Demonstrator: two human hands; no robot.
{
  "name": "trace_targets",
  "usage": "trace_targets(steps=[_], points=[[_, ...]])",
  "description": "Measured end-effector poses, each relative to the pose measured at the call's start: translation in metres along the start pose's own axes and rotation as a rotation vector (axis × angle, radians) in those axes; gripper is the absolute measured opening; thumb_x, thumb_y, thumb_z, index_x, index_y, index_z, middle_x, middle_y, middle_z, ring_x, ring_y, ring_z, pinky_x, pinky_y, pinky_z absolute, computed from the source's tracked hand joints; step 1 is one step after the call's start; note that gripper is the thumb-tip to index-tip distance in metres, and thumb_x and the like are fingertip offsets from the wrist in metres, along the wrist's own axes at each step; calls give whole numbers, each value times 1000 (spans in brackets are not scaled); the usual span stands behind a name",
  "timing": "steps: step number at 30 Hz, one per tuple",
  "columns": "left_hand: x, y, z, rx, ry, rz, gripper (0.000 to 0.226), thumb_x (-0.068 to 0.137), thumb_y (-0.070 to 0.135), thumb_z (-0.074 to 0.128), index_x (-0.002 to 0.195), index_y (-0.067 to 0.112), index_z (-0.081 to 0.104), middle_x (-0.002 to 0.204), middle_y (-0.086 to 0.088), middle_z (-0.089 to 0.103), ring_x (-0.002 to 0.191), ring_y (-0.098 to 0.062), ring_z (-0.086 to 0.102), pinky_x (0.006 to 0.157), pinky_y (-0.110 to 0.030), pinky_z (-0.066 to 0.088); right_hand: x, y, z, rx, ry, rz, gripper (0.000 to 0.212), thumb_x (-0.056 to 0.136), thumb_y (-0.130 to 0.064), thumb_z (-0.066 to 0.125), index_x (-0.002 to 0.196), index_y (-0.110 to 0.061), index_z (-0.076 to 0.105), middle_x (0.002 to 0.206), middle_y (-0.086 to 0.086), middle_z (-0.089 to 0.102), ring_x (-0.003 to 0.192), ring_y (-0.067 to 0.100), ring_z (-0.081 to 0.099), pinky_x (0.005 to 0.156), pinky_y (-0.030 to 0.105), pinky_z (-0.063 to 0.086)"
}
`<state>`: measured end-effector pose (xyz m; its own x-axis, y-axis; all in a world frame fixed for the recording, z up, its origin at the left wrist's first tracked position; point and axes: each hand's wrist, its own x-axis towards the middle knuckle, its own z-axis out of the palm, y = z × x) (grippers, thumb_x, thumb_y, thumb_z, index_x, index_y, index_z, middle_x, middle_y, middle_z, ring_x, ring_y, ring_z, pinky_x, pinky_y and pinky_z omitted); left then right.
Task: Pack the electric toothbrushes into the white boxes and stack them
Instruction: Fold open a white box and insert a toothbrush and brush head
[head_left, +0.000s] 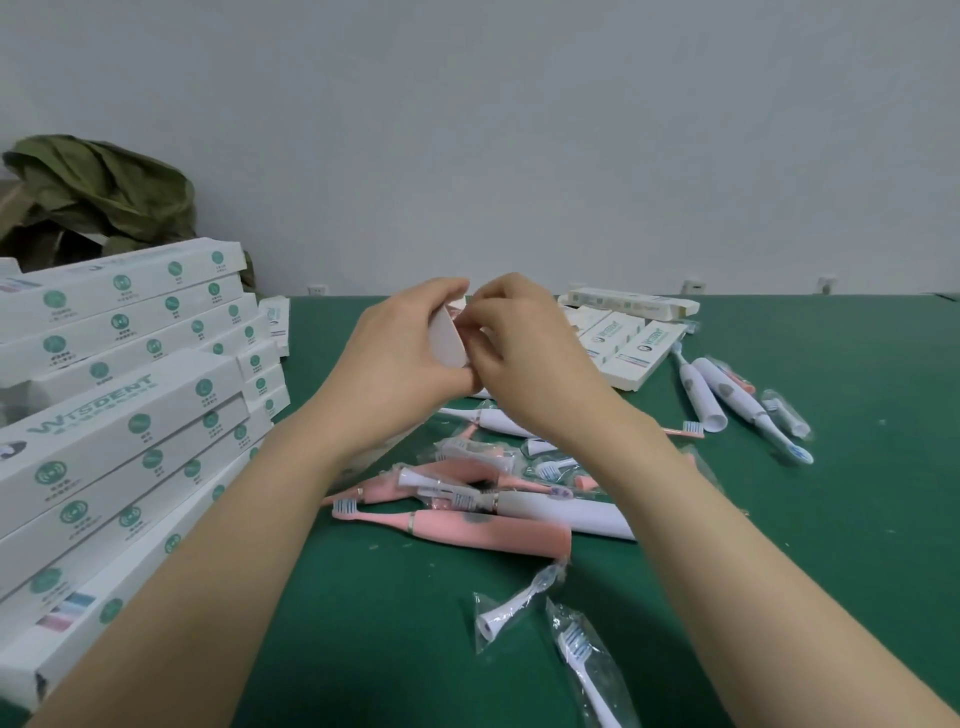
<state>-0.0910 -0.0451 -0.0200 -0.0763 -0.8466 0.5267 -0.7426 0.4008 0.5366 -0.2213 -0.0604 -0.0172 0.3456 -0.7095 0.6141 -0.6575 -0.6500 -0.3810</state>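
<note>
Hands meet at the middle of the green table (831, 545). The left hand (400, 353) curls round a white box (449, 345), its open end facing back, and the right hand (524, 353) pinches what seems its top flap. Loose toothbrushes (488, 530) lie at six o'clock of it, and the packed stack (130, 415) is at nine. It is best to hold the box steady, feed the brush in straight, then tuck the flap.

hands (400, 353) 2; held white box (449, 338) 1; white toothbrushes (698, 397) at right 2; bagged brush heads (511, 605) in front 2
</note>
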Motion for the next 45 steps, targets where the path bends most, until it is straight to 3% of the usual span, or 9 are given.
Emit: trace_targets(steps=[6,12,17,21,25,28,33,39,45], points=[[3,-10,-7,6,77,-17,73,71,33,78,137,23,48,132,8,55,104,1,45,86,-15,32,23,35,-8,428,294,319,27,90,-2,45,90,-19,66,84,-6,67,68,-1,56,69,18,44],[3,-10,-12,-12,101,-11,76,73,35,77,141,25,44,140,10,49,109,4,39,93,-19,31,21,58,64,-244,-663,81,34,84,6,53,109,-13,68,112,8,66,102,24,61,87,29,48],[3,-12,-14,-19,104,9,76,73,35,76,141,25,43,139,10,49,110,2,41,93,-22,34,22,68,79,-306,-670,57,21,88,-3,54,101,-11,68,107,12,64,95,27,60,86,37,49],[3,-12,-12,-38,82,11,79,69,40,75,140,28,43,138,13,49,109,4,41,93,-21,34,21,67,57,129,-363,203,14,97,-18,51,94,-8,60,86,4,63,82,22,58,78,33,46],[2,-10,-7,-69,61,5,76,69,39,78,138,29,46,132,15,53,108,1,46,88,-16,34,25,46,0,1144,81,470,11,95,-14,54,84,-12,55,63,-3,62,58,15,57,71,32,50],[1,-10,-3,-48,50,6,74,72,33,79,138,30,46,120,20,50,101,3,45,80,-8,33,23,28,-40,1387,106,395,14,93,-25,55,89,-13,61,64,-3,55,50,12,56,53,25,52],[1,-6,1,-55,36,35,61,74,29,78,129,35,52,108,28,54,99,7,49,78,-1,35,2,5,-47,923,-251,225,18,89,-27,64,89,-10,71,64,0,62,50,10,52,43,19,42],[0,-6,-1,-47,49,15,72,65,35,81,130,33,52,111,27,52,99,9,45,77,5,33,6,12,-33,290,28,289,21,81,-29,74,77,-9,67,54,-3,62,37,1,50,39,12,37],[-1,-1,5,-45,16,22,70,64,30,81,129,31,55,108,22,58,95,5,51,79,-1,37,5,10,-34,46,-83,124,18,84,-15,61,92,-21,76,87,-1,62,81,16,57,62,10,38]])
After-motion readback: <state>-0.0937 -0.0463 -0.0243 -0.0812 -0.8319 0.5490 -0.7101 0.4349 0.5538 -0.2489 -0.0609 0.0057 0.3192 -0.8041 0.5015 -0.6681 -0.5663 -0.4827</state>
